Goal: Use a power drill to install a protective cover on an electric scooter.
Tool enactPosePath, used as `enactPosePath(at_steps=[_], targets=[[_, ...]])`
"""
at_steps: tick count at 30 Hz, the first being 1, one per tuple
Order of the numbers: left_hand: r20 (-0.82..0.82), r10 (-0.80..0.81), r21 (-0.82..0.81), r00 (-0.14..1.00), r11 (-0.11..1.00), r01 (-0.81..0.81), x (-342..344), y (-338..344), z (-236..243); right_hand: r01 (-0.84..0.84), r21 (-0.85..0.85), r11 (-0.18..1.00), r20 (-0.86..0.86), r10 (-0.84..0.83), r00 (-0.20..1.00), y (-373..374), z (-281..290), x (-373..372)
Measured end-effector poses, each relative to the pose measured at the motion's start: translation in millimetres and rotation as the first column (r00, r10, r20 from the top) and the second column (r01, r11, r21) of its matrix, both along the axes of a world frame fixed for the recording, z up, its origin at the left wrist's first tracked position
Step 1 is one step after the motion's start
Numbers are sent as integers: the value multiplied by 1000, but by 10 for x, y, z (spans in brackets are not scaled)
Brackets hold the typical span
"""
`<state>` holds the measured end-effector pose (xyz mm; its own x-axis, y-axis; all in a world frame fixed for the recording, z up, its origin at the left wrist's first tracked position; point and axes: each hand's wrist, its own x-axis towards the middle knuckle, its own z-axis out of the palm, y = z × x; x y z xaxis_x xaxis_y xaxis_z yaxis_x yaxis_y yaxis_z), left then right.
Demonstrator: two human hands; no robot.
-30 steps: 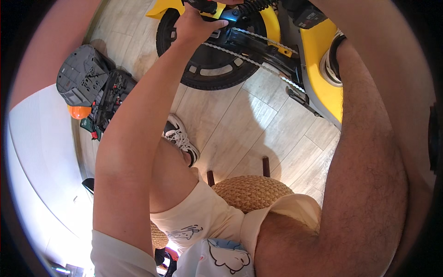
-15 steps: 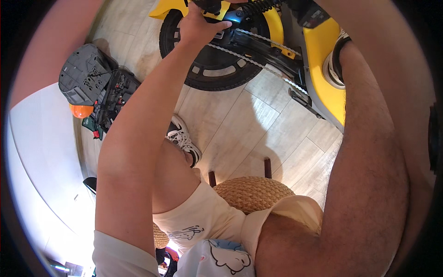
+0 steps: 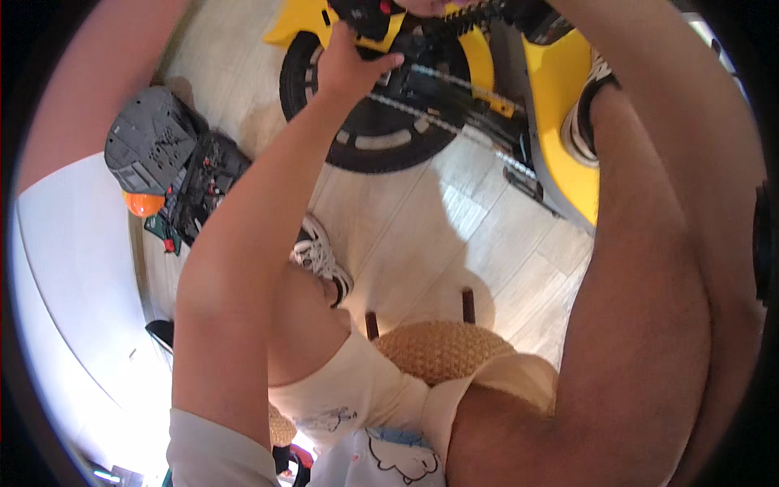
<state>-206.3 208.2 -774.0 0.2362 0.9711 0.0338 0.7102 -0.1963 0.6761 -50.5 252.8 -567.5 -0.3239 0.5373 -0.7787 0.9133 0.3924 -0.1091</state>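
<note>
- We have our left hand (image 3: 349, 69) up at the wheel (image 3: 381, 166) of a yellow bike-like machine (image 3: 560, 122), thumb stretched out toward the right and spread from the palm.
- The fingers of that hand go behind a black object with a red part (image 3: 365, 20) at the top edge; we cannot tell how far they are curled, or whether they grip it.
- Our right forearm (image 3: 649, 89) runs up the right side and out at the top; a bit of what seems to be our right hand (image 3: 423, 6) shows at the top edge, too cut off for us to tell how its fingers stand or what they hold.
- Near it we see a coil spring (image 3: 466, 20) and a dark block (image 3: 544, 23).
- A silver chain (image 3: 426, 118) slants across the wheel, down toward the yellow bodywork.
- Our right shoe (image 3: 578, 126) is against that bodywork in this view, our left shoe (image 3: 320, 256) on the wood-look floor (image 3: 406, 227).
- Left of us lies a grey case (image 3: 150, 138), an orange rounded thing (image 3: 144, 203) at its lower edge.
- Below us is a woven stool (image 3: 442, 349).
</note>
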Motion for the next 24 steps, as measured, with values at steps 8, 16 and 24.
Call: enactPosePath(at_steps=[8,16,24], targets=[[-116,93,-76,989,992,-102,-168,10,64,317,129,939,-89,-308,947,-303,190,-7],[-48,43,-128,998,991,-48,-190,69,11,625,405,668,-389,-493,779,-495,928,99],[173,432,-546,885,790,-278,24,94,-17,769,-622,145,-775,-255,-579,-367,296,1157]])
